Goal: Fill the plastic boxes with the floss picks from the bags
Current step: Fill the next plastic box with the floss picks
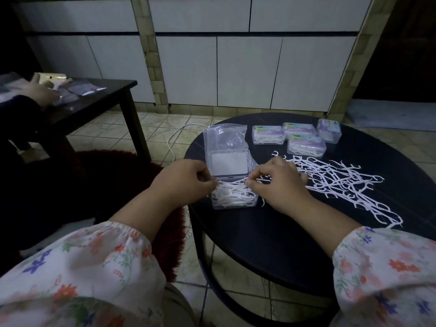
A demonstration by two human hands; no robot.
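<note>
An open clear plastic box (233,201) stands near the left edge of the round black table (271,244), its lid (227,165) tipped back. White floss picks fill its base. My left hand (186,180) and my right hand (278,182) sit at either side of the box, fingers curled, each pinching floss picks over the box. A loose pile of floss picks (342,182) spreads across the table to the right. An empty clear bag (225,135) lies behind the lid. Several closed, filled boxes (299,138) stand at the back.
A dark rectangular table (94,100) stands at the left with more bags (77,88) on it, and another person's hand (40,93) rests there. A white cable (175,138) runs over the tiled floor. A dark red rug (118,166) lies under my left arm.
</note>
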